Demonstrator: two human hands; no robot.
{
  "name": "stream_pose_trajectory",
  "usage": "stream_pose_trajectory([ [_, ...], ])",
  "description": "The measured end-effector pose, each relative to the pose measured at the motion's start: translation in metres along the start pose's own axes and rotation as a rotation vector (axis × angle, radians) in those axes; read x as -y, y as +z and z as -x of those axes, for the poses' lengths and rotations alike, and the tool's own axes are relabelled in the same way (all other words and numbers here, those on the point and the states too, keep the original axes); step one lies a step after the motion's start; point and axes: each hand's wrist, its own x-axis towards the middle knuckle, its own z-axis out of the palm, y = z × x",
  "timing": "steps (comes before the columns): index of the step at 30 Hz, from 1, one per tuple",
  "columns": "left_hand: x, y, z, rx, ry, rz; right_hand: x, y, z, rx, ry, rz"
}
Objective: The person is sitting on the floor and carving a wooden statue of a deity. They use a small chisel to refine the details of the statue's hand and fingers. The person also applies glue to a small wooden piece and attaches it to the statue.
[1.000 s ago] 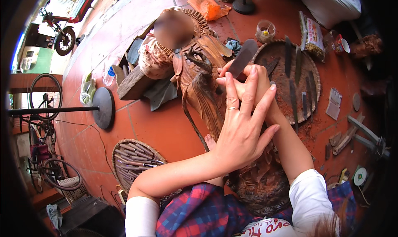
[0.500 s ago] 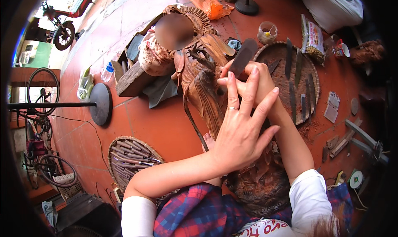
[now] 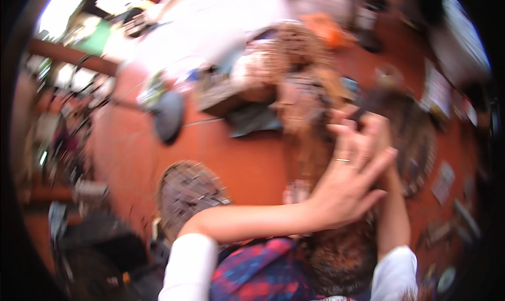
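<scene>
My left hand (image 3: 344, 177), a ring on one finger, reaches across with its fingers stretched out and lies over my right hand (image 3: 380, 130). A dark, flat, oblong piece (image 3: 359, 114) is held in my right hand; motion smears it, and my left hand partly hides the grip. Beneath and beyond both hands lies a carved brown wooden figure (image 3: 301, 103), running from the far middle toward my lap. Its dark carved lower end (image 3: 336, 261) is between my forearms.
On the red tiled floor, a basket of several tools (image 3: 192, 188) stands left and a round woven tray (image 3: 418, 143) right. A wooden block (image 3: 218, 97), a round black base (image 3: 168, 117) and an orange bag (image 3: 329, 31) lie farther off.
The whole view has swung and blurred, so the surroundings sit farther right and mostly lower. My hands stay together, left over right, with the dark piece still held.
</scene>
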Motion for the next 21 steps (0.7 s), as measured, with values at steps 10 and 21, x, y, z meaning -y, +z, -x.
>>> stream_pose_trajectory([
  [10, 0.009, 0.014, 0.006, -0.019, 0.066, -0.002, -0.010, 0.003, 0.006, -0.036, 0.162, -0.357],
  [21, -0.004, 0.005, -0.004, 0.067, 0.112, 0.026, -0.006, -0.012, 0.025, -0.194, -0.009, -0.448],
])
